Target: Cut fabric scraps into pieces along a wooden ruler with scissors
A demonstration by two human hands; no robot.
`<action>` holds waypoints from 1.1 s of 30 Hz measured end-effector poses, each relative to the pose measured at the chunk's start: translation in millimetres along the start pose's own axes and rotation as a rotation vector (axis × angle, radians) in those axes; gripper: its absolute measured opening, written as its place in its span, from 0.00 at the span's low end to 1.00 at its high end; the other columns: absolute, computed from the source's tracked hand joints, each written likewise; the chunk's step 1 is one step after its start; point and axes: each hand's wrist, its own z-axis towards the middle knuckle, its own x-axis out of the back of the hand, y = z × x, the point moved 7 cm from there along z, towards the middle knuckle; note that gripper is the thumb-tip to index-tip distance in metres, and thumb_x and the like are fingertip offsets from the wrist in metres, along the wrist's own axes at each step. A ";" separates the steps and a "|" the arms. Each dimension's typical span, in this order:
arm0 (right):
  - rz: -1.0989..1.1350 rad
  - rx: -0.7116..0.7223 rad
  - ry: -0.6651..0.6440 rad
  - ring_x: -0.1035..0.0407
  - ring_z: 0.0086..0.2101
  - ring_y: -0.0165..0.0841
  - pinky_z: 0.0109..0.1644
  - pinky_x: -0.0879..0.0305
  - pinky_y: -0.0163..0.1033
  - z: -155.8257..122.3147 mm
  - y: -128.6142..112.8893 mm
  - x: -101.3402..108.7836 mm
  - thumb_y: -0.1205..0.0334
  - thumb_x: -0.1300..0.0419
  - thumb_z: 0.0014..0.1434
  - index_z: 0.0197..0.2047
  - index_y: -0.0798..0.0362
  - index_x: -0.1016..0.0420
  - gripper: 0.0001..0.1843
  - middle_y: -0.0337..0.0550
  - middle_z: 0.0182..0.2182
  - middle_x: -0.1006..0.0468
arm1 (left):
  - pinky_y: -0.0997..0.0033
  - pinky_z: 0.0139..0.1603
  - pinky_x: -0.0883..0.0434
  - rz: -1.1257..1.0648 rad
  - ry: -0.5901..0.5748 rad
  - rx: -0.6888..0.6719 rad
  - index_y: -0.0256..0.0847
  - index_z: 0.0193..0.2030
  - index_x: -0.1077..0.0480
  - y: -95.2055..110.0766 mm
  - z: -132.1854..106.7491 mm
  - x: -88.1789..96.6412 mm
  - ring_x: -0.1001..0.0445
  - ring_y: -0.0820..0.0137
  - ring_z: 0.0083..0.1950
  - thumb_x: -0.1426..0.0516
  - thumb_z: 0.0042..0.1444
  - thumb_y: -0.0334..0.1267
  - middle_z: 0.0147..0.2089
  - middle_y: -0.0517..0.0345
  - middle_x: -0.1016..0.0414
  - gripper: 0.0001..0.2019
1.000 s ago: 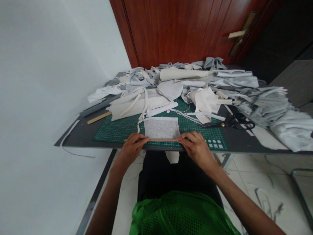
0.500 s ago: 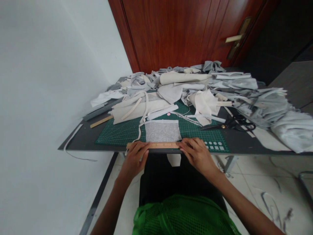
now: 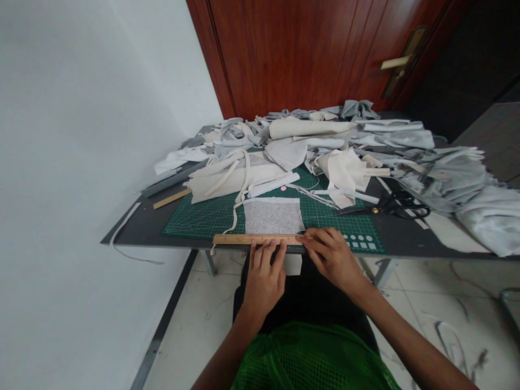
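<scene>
A wooden ruler (image 3: 235, 239) lies along the near edge of the green cutting mat (image 3: 199, 215). It crosses the bottom edge of a flat grey piece of cloth (image 3: 273, 218), which has a white strip along its top. My left hand (image 3: 263, 281) rests its outstretched, slightly spread fingertips on the ruler's middle. At the right end, the fingers of my right hand (image 3: 331, 259) are bent and closed over the ruler, beside the cloth's lower right corner. A small dark bit shows by those fingertips; I cannot make out what it is.
Black scissors (image 3: 390, 208) lie at the mat's right. Cream cloth (image 3: 227, 181), a rolled cloth (image 3: 311, 128) and heaped grey scraps (image 3: 455, 173) cover the back and right of the table. Another wooden strip (image 3: 172, 199) lies left. A white wall (image 3: 81, 162) borders the left side.
My left hand has moved right, from the ruler's left part to its middle, and its fingers now lie extended. My right hand stays at the right end. The view has shifted slightly.
</scene>
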 end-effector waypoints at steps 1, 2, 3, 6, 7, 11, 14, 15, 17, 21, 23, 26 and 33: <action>0.004 0.001 -0.005 0.32 0.49 0.45 0.52 0.30 0.54 0.3 -0.2 0.3 0.68 0.42 0.70 0.63 0.44 0.24 0.21 0.48 0.53 0.22 | 0.40 0.76 0.42 -0.008 -0.009 0.004 0.39 0.71 0.35 6.6 0.6 -4.9 0.32 0.55 0.66 0.47 0.66 0.28 0.63 0.44 0.28 0.27; 0.009 0.003 -0.012 0.32 0.49 0.45 0.52 0.30 0.54 0.7 -0.5 0.6 0.68 0.42 0.70 0.63 0.44 0.24 0.22 0.48 0.53 0.22 | 0.39 0.76 0.43 -0.013 -0.010 0.011 0.39 0.72 0.36 11.3 1.8 -8.6 0.32 0.55 0.66 0.46 0.66 0.29 0.63 0.44 0.28 0.27; 0.012 0.004 -0.019 0.32 0.49 0.45 0.52 0.30 0.54 1.3 -0.8 1.0 0.68 0.42 0.70 0.64 0.44 0.25 0.22 0.48 0.53 0.22 | 0.38 0.76 0.44 -0.015 -0.011 0.013 0.41 0.72 0.36 14.9 3.7 -11.7 0.32 0.55 0.67 0.46 0.66 0.29 0.63 0.45 0.29 0.27; 0.023 0.005 -0.033 0.31 0.49 0.44 0.52 0.29 0.54 2.9 -1.1 2.9 0.68 0.43 0.70 0.64 0.45 0.25 0.22 0.49 0.52 0.22 | 0.39 0.76 0.42 0.002 0.009 0.001 0.41 0.71 0.35 18.5 9.8 -17.3 0.32 0.55 0.66 0.44 0.66 0.30 0.62 0.45 0.28 0.27; 0.027 0.003 -0.038 0.31 0.49 0.44 0.52 0.29 0.55 3.3 -0.9 3.3 0.68 0.43 0.70 0.64 0.45 0.25 0.22 0.49 0.52 0.22 | 0.39 0.75 0.41 0.015 0.023 -0.009 0.41 0.71 0.34 18.2 11.2 -18.2 0.31 0.55 0.65 0.43 0.66 0.31 0.61 0.44 0.28 0.26; 0.046 0.019 -0.066 0.30 0.51 0.45 0.53 0.28 0.55 5.4 -1.6 4.8 0.68 0.42 0.70 0.64 0.45 0.25 0.22 0.50 0.52 0.22 | 0.42 0.71 0.34 0.086 0.069 -0.052 0.43 0.69 0.31 14.6 11.9 -22.3 0.28 0.57 0.58 0.39 0.66 0.34 0.56 0.46 0.26 0.24; 0.082 0.045 -0.105 0.30 0.50 0.44 0.53 0.28 0.55 11.2 -3.7 8.6 0.68 0.44 0.71 0.62 0.46 0.23 0.20 0.49 0.51 0.21 | 0.43 0.70 0.32 0.140 0.076 -0.073 0.46 0.70 0.33 11.9 9.9 -26.1 0.27 0.59 0.55 0.38 0.65 0.33 0.54 0.48 0.26 0.27; 0.105 0.062 -0.129 0.29 0.49 0.43 0.53 0.27 0.54 13.9 -4.0 11.2 0.67 0.45 0.71 0.62 0.46 0.23 0.20 0.49 0.51 0.21 | 0.42 0.69 0.31 0.157 0.079 -0.078 0.47 0.70 0.33 11.2 9.3 -27.2 0.26 0.59 0.54 0.37 0.65 0.33 0.54 0.48 0.26 0.28; 0.143 0.108 -0.173 0.28 0.48 0.41 0.52 0.27 0.51 18.8 0.2 21.5 0.66 0.45 0.72 0.59 0.45 0.22 0.18 0.47 0.51 0.20 | 0.42 0.68 0.30 0.183 0.081 -0.085 0.48 0.71 0.34 9.9 8.7 -29.5 0.26 0.60 0.54 0.37 0.64 0.32 0.53 0.49 0.26 0.29; 0.018 0.062 -0.077 0.26 0.48 0.42 0.53 0.27 0.51 16.7 57.8 73.5 0.63 0.45 0.71 0.52 0.47 0.19 0.14 0.48 0.49 0.18 | 0.42 0.67 0.30 0.194 0.100 -0.093 0.49 0.70 0.32 8.2 8.4 -32.3 0.27 0.60 0.54 0.35 0.63 0.31 0.53 0.49 0.27 0.29; -0.155 -0.038 0.002 0.25 0.47 0.44 0.54 0.27 0.52 3.9 109.0 106.9 0.62 0.44 0.70 0.50 0.51 0.18 0.13 0.52 0.47 0.18 | 0.42 0.68 0.31 0.194 0.105 -0.094 0.49 0.70 0.32 8.0 8.5 -33.1 0.27 0.59 0.54 0.34 0.62 0.31 0.53 0.49 0.27 0.30; -0.346 -0.123 -0.039 0.23 0.43 0.48 0.52 0.26 0.55 -23.3 179.0 138.3 0.62 0.45 0.67 0.48 0.55 0.19 0.14 0.58 0.43 0.18 | 0.40 0.69 0.32 0.203 0.095 -0.095 0.49 0.71 0.34 8.6 8.7 -34.3 0.27 0.59 0.54 0.34 0.61 0.31 0.53 0.48 0.27 0.32; -0.369 -0.160 -0.203 0.26 0.50 0.48 0.57 0.31 0.52 -45.1 229.1 143.5 0.61 0.41 0.67 0.55 0.52 0.21 0.15 0.60 0.52 0.21 | 0.42 0.70 0.32 0.192 0.121 -0.096 0.48 0.70 0.32 9.0 10.2 -33.3 0.26 0.60 0.55 0.35 0.62 0.29 0.52 0.48 0.25 0.29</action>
